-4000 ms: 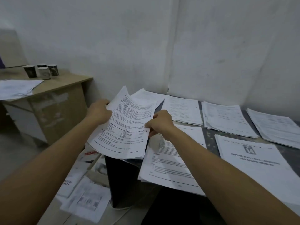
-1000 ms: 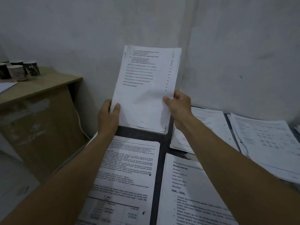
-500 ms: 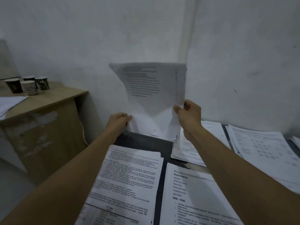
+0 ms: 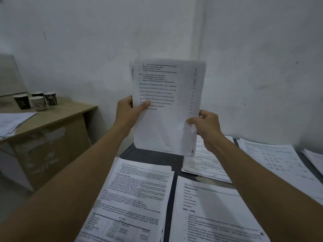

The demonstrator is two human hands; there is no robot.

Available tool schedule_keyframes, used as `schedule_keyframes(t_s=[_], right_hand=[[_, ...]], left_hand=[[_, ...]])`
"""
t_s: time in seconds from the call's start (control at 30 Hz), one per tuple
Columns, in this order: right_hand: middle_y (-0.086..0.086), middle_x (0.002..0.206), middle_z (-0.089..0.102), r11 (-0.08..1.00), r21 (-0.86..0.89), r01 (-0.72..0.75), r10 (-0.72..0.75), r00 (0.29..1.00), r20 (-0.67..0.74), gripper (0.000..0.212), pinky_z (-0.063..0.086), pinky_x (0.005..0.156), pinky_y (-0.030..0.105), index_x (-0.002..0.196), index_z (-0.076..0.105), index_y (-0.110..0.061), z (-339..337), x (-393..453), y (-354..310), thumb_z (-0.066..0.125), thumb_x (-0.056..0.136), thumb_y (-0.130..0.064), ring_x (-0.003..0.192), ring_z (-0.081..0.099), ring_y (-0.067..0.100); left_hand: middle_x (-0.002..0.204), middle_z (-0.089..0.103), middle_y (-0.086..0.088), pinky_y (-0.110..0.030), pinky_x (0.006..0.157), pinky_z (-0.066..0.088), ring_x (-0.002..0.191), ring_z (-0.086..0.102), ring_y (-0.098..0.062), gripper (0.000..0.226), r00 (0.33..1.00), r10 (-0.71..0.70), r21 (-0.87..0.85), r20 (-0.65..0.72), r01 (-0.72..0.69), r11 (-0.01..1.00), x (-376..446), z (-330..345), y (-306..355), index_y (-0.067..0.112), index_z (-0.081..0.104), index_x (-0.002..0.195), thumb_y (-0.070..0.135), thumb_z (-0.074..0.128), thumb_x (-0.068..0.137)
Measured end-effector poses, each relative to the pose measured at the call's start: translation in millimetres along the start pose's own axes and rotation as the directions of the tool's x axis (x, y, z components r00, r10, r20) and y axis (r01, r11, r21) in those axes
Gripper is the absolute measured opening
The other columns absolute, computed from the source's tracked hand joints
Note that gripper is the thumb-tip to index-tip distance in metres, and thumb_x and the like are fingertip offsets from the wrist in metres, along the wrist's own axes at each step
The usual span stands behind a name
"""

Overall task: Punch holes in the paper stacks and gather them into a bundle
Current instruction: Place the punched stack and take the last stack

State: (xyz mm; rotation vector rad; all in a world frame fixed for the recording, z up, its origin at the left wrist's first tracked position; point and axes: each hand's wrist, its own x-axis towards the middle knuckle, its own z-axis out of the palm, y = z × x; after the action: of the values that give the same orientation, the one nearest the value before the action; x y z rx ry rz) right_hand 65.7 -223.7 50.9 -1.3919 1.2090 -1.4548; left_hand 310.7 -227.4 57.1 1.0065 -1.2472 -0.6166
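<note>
Head view shows me gripping one paper stack (image 4: pixel 167 109) upright above the dark table (image 4: pixel 152 154), left hand (image 4: pixel 130 110) pinching its left edge, right hand (image 4: pixel 205 125) curled round the lower right corner. Other stacks lie flat below. With only edge grips, I judge loose sheets could slip or fan out, spoiling alignment before punching.

Two bare forearms, no sleeves visible, hands (left (image 4: pixel 128 111), right (image 4: pixel 207 126)) without gloves

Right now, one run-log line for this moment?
left hand: grips paper stack | right hand: grips stack | stack: upright above dark table
</note>
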Motion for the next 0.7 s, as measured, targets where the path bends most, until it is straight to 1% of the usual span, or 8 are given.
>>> schedule_keyframes(t_s=[0.07,0.13,0.23,0.3,0.4,0.47,0.6,0.7], right_hand=[[-0.013,0.087,0.072,1.0,0.002,0.003,-0.003,1.0,0.022,0.025,0.057,0.061,0.021,0.083,0.072,-0.023,-6.5,-4.8,-5.6,0.074,0.078,0.002,0.077,0.069,0.01],[-0.012,0.087,0.074,1.0,-0.008,0.01,-0.009,0.999,0.036,0.024,0.054,0.056,0.016,0.087,0.074,-0.019,-12.2,-10.2,-11.1,0.074,0.076,0.002,0.077,0.07,0.009],[-0.01,0.095,0.071,0.999,-0.035,0.025,-0.023,0.999,0.046,0.033,0.053,0.058,0.018,0.101,0.071,-0.017,-15.9,-16.0,-16.4,0.075,0.075,0.003,0.084,0.067,0.011],[-0.012,0.095,0.066,0.999,-0.038,0.036,-0.034,0.999,0.04,0.035,0.052,0.064,0.022,0.103,0.066,-0.021,-15.0,-16.9,-18.7,0.075,0.078,0.002,0.087,0.063,0.012],[-0.013,0.094,0.065,0.998,-0.022,0.051,-0.05,0.998,0.044,0.03,0.051,0.066,0.024,0.096,0.064,-0.028,-11.7,-16.1,-22.1,0.073,0.084,-0.003,0.089,0.063,0.015],[-0.013,0.094,0.065,0.998,-0.014,0.055,-0.054,0.997,0.048,0.028,0.049,0.065,0.023,0.092,0.063,-0.031,-8.9,-16.0,-23.4,0.071,0.086,-0.004,0.088,0.063,0.013],[-0.011,0.096,0.067,0.999,0.003,0.047,-0.047,0.997,0.059,0.029,0.05,0.063,0.022,0.091,0.065,-0.031,-0.6,-12.1,-23.6,0.07,0.087,-0.003,0.087,0.064,0.012],[-0.009,0.095,0.072,1.0,0.012,0.011,-0.012,0.998,0.056,0.027,0.055,0.067,0.022,0.096,0.069,-0.025,6.0,-10.5,-15.0,0.072,0.082,-0.001,0.086,0.068,0.012]], left_hand=[[0.11,0.073,0.007,-0.024,0.073,0.06,0.091,0.074,-0.01,0.032,0.999,0.02,0.004,0.034,-0.02,1.0,-5.6,4.9,6.1,0.02,0.069,0.115,0.024,0.079,0.085],[0.111,0.072,0.009,-0.023,0.075,0.06,0.092,0.073,-0.007,0.037,0.997,0.026,0.011,0.066,-0.027,1.0,-12.6,11.7,9.5,0.018,0.065,0.124,0.023,0.075,0.088],[0.113,0.069,0.009,-0.021,0.075,0.06,0.094,0.071,-0.006,0.036,0.997,0.054,0.008,0.054,-0.054,0.998,-22.4,19.4,11.8,0.019,0.059,0.128,0.025,0.068,0.094],[0.112,0.068,0.01,-0.019,0.069,0.059,0.091,0.071,-0.004,0.032,0.996,0.083,0.015,0.039,-0.084,0.996,-27.6,21.9,12.8,0.022,0.058,0.127,0.027,0.065,0.096],[0.104,0.066,0.018,-0.011,0.061,0.054,0.081,0.069,0.008,0.026,0.995,0.103,0.022,0.017,-0.104,0.994,-32.5,22.1,12.3,0.022,0.057,0.122,0.029,0.062,0.097],[0.103,0.066,0.018,-0.011,0.061,0.054,0.081,0.069,0.008,0.024,0.994,0.108,0.014,0.004,-0.108,0.994,-33.2,20.8,13.4,0.022,0.058,0.12,0.03,0.061,0.098],[0.102,0.069,0.021,-0.013,0.065,0.055,0.085,0.07,0.004,0.029,0.993,0.117,0.0,-0.008,-0.117,0.993,-29.9,13.3,14.3,0.022,0.062,0.121,0.032,0.066,0.094],[0.094,0.073,0.025,-0.014,0.067,0.056,0.087,0.071,0.002,0.026,0.996,0.082,0.018,0.021,-0.082,0.996,-30.3,2.0,5.4,0.03,0.067,0.11,0.03,0.077,0.086]])
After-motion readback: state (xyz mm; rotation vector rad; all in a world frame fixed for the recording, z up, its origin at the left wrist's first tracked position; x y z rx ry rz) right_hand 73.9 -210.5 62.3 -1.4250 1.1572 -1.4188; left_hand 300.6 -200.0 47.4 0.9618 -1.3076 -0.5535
